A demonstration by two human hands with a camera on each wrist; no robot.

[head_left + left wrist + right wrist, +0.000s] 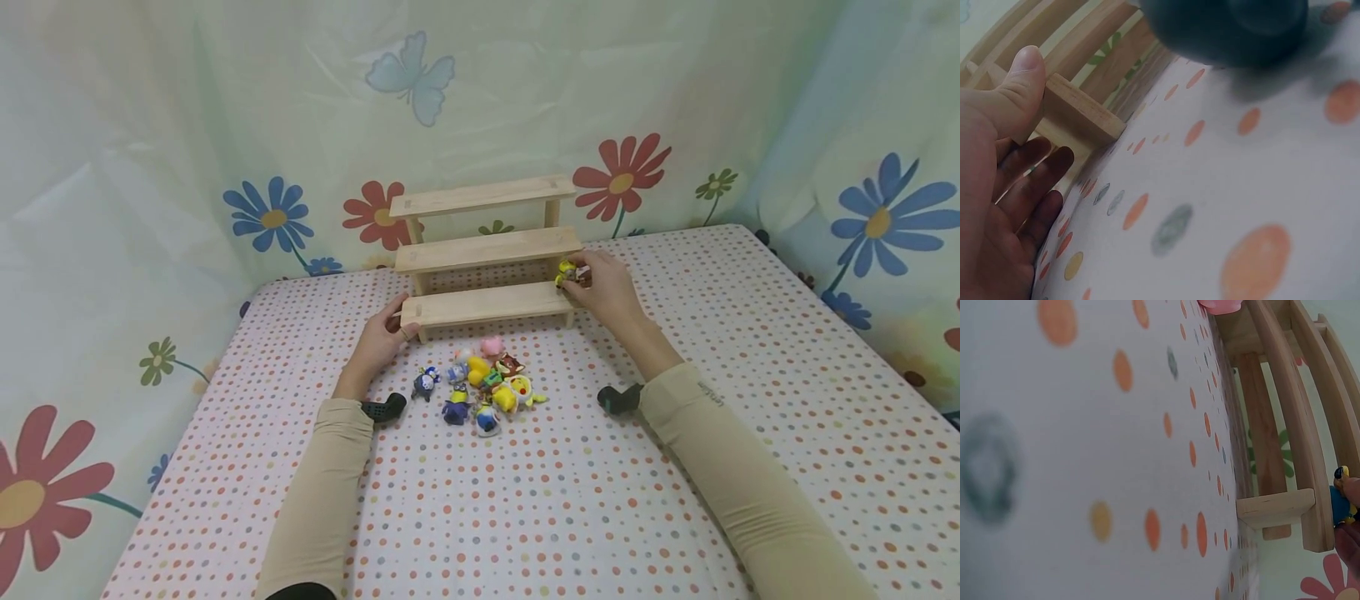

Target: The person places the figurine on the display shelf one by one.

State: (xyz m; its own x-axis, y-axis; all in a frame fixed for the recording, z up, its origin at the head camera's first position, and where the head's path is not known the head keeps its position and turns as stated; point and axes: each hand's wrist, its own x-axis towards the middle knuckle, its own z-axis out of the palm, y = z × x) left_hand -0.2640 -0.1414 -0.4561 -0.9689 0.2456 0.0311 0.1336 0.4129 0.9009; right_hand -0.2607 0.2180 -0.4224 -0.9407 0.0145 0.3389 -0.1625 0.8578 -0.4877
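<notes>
Yellow figurine [565,268] at right of bottom shelf [483,305]

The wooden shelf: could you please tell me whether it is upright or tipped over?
Upright: in the head view, the wooden shelf stands on the dotted cloth, its three boards rising in steps.

At frame centre, note your pale three-tier wooden shelf [487,252]: smooth, matt. Just below, your small multicoloured figurines [477,372] look like smooth plastic. Your long beige sleeves [750,483] are matt cloth. Upper left, the flower-printed sheet backdrop [292,108] is creased, faintly glossy.
</notes>
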